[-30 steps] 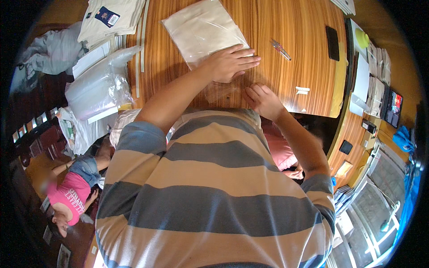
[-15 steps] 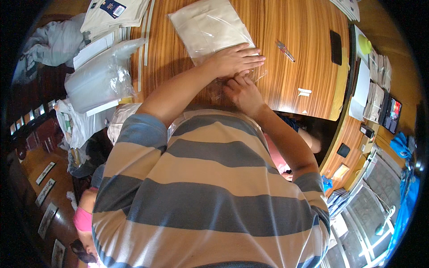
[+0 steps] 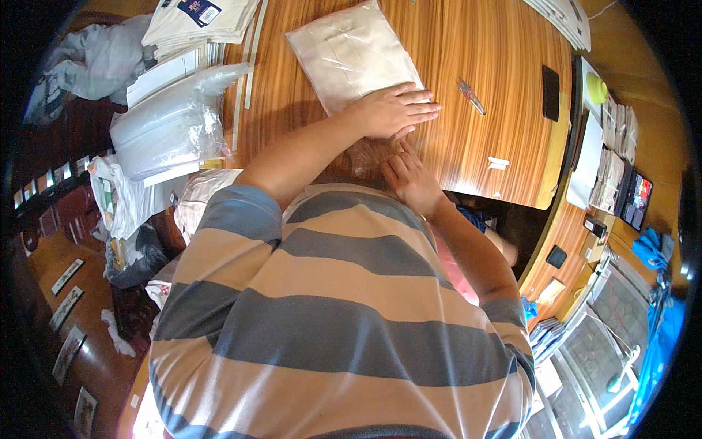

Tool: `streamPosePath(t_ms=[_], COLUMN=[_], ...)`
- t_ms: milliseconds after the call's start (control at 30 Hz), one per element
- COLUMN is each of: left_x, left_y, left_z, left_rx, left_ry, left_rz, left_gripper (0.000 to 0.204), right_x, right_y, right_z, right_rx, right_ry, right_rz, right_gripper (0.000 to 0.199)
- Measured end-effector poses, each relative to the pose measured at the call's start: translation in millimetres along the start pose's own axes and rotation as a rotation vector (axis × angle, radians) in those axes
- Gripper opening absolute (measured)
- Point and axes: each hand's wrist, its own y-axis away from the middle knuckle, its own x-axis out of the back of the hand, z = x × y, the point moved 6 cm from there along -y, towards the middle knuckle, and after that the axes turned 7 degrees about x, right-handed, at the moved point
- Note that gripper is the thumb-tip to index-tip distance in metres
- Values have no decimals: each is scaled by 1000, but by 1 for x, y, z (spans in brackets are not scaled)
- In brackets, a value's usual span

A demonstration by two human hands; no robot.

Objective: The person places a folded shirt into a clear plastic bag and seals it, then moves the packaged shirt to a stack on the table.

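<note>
A folded cream garment (image 3: 351, 55) lies inside a clear plastic bag (image 3: 322, 88) on the wooden table. Flat across the near end of this bag rests my left hand (image 3: 395, 111), its fingers stretched to the right. My right hand (image 3: 413, 178) is just below it, by the table's near edge. Its fingers are bent together at the bag's loose clear flap (image 3: 365, 156), and the fingertips are partly hidden. To the right of the bag lies a pair of small thread snips (image 3: 472, 96).
Folded cream garments (image 3: 197, 25) with a dark tag are stacked at the far left, beside a pile of clear plastic bags (image 3: 172, 121). A dark phone (image 3: 550, 93) and a small white slip (image 3: 499, 163) lie on the table's right. Another person's limb (image 3: 501, 245) shows under the table.
My right hand has drawn slightly toward me and away from my left hand. My left hand stays flat on the bag. The whole view has shifted a little.
</note>
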Motion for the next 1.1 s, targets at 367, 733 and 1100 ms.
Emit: streamPosePath(t_ms=[367, 733, 1100], left_x=[3, 4, -1], left_y=[2, 3, 12], left_z=[10, 9, 15], left_rx=[32, 23, -128], left_ry=[67, 30, 185], left_rz=[2, 2, 61], left_gripper=[58, 58, 56], right_x=[21, -11, -13], right_y=[27, -12, 42], right_z=[-13, 0, -19], right_rx=[16, -150, 101], right_ry=[-7, -266, -141], right_rz=[4, 35, 119], right_gripper=[36, 36, 54])
